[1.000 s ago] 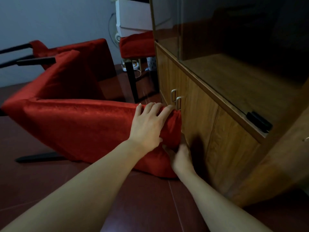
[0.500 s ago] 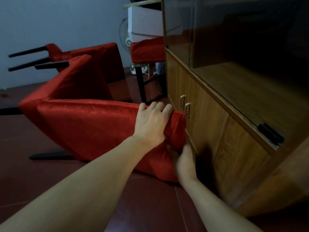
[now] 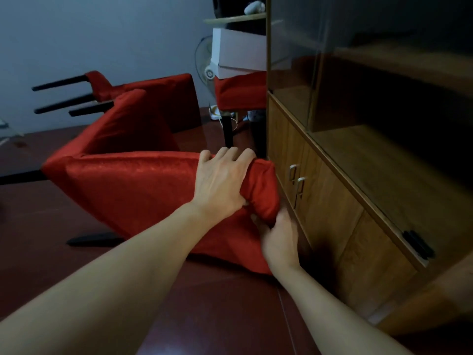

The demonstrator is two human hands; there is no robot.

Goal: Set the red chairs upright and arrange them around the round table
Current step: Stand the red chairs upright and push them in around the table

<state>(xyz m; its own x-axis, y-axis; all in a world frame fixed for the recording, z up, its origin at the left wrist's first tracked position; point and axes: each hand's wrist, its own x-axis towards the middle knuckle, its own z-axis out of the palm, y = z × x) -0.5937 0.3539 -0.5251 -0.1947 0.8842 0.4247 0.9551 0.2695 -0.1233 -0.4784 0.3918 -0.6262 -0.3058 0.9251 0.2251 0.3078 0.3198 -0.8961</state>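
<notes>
- The left hand (image 3: 220, 185) lies over the top edge of a tipped red chair (image 3: 133, 190), its fingers (image 3: 225, 156) curled over that edge and clamped on the padded fabric.
- The right hand (image 3: 280, 237) sits just below it, cupping the chair's rounded end corner from underneath; its fingers are wrapped round the cushion, though their tips are hidden behind the fabric.
- Both hands hold the same end of this chair, the end nearest a wooden cabinet (image 3: 332, 201).
- The chair lies on its side on the dark red floor (image 3: 204, 316). One black leg (image 3: 89, 239) rests flat on the floor beneath it, and another sticks out to the left.
- The chair's held corner is just beside the cabinet's lower doors, close to their two metal handles (image 3: 297, 179).
- Behind it, a second red chair (image 3: 158, 96) is also tipped over, its black legs (image 3: 61, 83) pointing left in the air.
- A third red chair seat (image 3: 240, 93) stands further back, next to the cabinet, with white boxes (image 3: 238, 55) stacked on it and a fan behind.
- No round table is in view.
- Judged from this, the task is at an early stage: two chairs lie overturned, the first is only gripped for lifting, and the arranging round the table is all left to do.
</notes>
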